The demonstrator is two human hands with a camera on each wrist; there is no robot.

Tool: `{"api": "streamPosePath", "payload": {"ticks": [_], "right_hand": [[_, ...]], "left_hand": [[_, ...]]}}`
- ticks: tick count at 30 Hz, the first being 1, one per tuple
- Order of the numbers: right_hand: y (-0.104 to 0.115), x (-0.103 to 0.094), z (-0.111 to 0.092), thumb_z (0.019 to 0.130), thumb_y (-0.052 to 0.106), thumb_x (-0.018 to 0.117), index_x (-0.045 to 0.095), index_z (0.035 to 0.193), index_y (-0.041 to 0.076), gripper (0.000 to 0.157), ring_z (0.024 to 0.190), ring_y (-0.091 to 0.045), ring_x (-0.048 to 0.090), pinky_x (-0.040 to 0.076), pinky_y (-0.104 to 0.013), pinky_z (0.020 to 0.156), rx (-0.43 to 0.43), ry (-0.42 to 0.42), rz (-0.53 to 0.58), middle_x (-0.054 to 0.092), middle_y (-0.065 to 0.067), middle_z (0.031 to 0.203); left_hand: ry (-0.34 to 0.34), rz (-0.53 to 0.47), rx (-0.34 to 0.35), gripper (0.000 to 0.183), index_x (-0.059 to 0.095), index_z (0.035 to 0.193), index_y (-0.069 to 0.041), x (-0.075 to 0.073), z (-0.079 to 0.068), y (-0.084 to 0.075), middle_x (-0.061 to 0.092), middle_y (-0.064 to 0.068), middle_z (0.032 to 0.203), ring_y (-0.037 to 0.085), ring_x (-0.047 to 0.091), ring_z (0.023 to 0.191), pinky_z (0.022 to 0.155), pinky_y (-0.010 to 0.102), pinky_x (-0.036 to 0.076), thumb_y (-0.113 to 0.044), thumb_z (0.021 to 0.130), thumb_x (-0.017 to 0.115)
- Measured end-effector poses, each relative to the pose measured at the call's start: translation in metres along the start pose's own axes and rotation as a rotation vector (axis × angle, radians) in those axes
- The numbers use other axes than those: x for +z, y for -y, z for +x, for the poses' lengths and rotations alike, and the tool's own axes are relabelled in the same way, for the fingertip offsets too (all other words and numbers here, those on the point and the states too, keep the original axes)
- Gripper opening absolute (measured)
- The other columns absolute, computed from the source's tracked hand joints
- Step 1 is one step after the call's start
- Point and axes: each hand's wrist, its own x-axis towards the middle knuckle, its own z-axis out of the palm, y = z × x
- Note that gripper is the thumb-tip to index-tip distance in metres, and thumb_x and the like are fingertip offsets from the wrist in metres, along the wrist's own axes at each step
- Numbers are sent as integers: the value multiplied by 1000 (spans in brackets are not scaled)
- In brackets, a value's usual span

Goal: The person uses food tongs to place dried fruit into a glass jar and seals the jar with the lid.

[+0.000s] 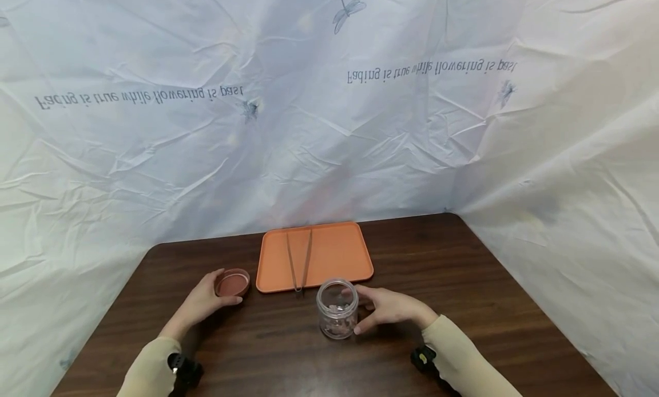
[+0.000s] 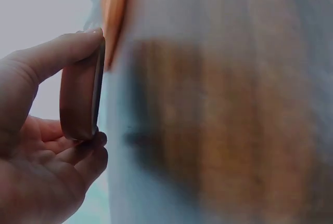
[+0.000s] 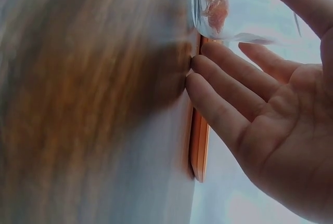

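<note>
A round reddish-brown lid [image 1: 233, 284] with a raised rim is at the left, its hollow side showing in the head view. My left hand [image 1: 203, 301] pinches it by the edge, thumb on one side and fingers on the other; the left wrist view shows the lid [image 2: 80, 99] edge-on. A clear jar [image 1: 337, 314] stands upright and uncovered near the middle of the table, with small pinkish pieces [image 3: 214, 8] inside. Around its right side is my right hand [image 1: 388, 306], thumb at the front and fingers behind, relaxed rather than curled tight.
An orange tray [image 1: 337, 251] lies behind the jar. Metal tweezers [image 1: 293, 265] rest across its left part, their joined end over the near rim. The dark wooden table [image 1: 268, 357] meets hanging white printed cloth [image 1: 309, 128] at the back and sides.
</note>
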Motion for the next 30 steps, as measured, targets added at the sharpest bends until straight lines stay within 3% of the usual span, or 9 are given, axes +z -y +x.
{"api": "streamPosePath", "payload": {"ticks": [7, 12, 22, 30], "right_hand": [[1, 0, 0, 85, 27, 84, 38, 155, 12, 85, 134, -29, 50, 43, -47, 105, -20, -4, -3, 53, -3, 144], [2, 1, -1, 86, 29, 84, 33, 158, 13, 90, 136, -28, 49, 43, -46, 106, -22, -2, 12, 51, -3, 147], [1, 3, -2, 87, 34, 81, 28, 160, 17, 92, 137, -26, 47, 44, -44, 106, -44, 1, -14, 50, 0, 148], [0, 3, -2, 87, 33, 81, 30, 159, 22, 89, 139, -25, 46, 43, -44, 107, -46, 6, -4, 50, 2, 148]], "left_hand": [[-88, -5, 83, 105, 29, 150, 14, -22, -1, -21, 46, 34, 135, 42, 57, 114, 85, 50, 52, -41, 81, 85], [-99, 19, 130, 105, 30, 151, 11, -29, -6, -39, 46, 31, 136, 41, 57, 114, 85, 51, 52, -44, 80, 86], [-100, 74, 264, 99, 42, 149, 2, -14, -12, -90, 53, 19, 133, 33, 60, 113, 89, 52, 51, -42, 74, 90], [-20, 82, 337, 89, 47, 147, -11, 1, -15, -133, 52, 10, 131, 24, 60, 110, 88, 47, 51, -38, 75, 91]]}}
